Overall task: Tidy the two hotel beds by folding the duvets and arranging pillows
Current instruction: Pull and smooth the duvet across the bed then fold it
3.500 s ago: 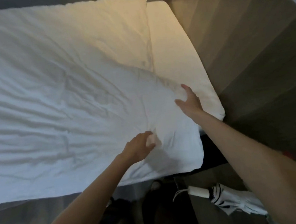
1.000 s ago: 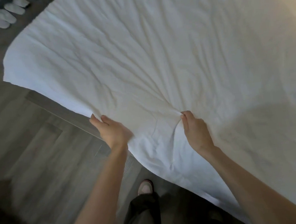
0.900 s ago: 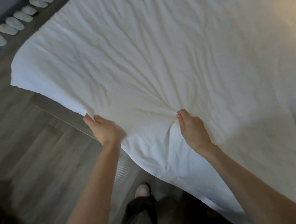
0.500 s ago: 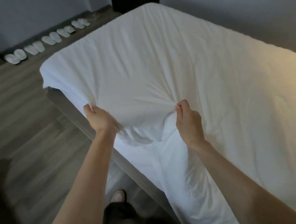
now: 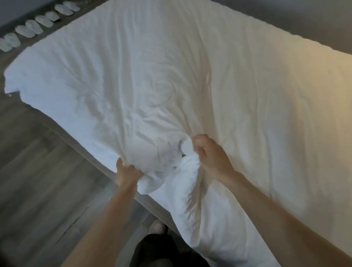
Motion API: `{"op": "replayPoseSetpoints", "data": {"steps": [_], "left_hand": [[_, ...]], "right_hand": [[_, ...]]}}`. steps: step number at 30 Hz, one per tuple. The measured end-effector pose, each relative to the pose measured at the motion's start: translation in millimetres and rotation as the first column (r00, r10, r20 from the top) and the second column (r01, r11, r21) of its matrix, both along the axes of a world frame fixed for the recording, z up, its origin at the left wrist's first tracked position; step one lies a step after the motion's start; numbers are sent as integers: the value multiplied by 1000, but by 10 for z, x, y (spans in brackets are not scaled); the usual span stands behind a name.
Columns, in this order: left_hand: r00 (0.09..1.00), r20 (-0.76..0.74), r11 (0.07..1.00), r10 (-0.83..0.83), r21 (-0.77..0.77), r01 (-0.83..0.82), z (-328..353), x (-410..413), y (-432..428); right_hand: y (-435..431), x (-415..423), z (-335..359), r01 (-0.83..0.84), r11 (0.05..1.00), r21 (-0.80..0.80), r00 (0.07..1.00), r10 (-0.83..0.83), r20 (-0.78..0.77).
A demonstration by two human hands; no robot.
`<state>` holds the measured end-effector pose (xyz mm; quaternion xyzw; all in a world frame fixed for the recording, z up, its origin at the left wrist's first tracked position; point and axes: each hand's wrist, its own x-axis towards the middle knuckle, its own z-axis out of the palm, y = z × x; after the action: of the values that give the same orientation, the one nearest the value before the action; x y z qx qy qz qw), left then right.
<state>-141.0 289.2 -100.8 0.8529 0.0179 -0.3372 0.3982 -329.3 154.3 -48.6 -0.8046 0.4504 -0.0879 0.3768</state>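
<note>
Head view looks down on the wide white quilted duvet, which lies spread over the bed from its far corner to the near side, where its border hangs over the grey bed frame. At that near side the left hand clasps the edge of the duvet from below, and the right hand, just beside it, has its fingers curled round a bunched handful of the cover. Both hands lift the same stretch, most likely to gather enough cloth to fold it back across the bed. The fabric is soft and thin-skinned over a puffy filling. Fine creases fan out from the two grips and a thick roll swells between them, so it looks likely to sag wherever it is unsupported. Beyond the bed runs a grey-brown wood-plank floor, and a row of flat white slippers sits along the far wall.
</note>
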Motion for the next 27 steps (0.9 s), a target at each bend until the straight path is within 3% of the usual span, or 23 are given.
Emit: {"op": "replayPoseSetpoints", "data": {"steps": [4,9,14,19,21,24,27], "left_hand": [[975,-46,962,-217,157,222,-146,20,-42],[883,187,902,-431,100,419,87,-164,-295],[698,381,788,-606,169,592,326,-509,-612],[427,368,544,-826,322,775,427,-1100,-850],[382,325,472,-865,269,840,417,-1412,-929],[351,292,385,-890,66,920,318,-1982,-1044],[327,230,341,-917,24,940,147,-2647,-1143]], "right_hand": [[29,-286,-167,136,980,144,991,-132,-36],[65,-885,-267,384,908,169,908,-338,-245],[112,-1409,-121,540,830,140,824,-486,-292],[207,-2003,-26,670,732,119,723,-609,-326],[246,-2322,-60,726,680,102,667,-662,-341],[285,-2901,-190,805,583,106,577,-729,-369],[284,-3556,-371,881,437,181,473,-796,-378]]}}
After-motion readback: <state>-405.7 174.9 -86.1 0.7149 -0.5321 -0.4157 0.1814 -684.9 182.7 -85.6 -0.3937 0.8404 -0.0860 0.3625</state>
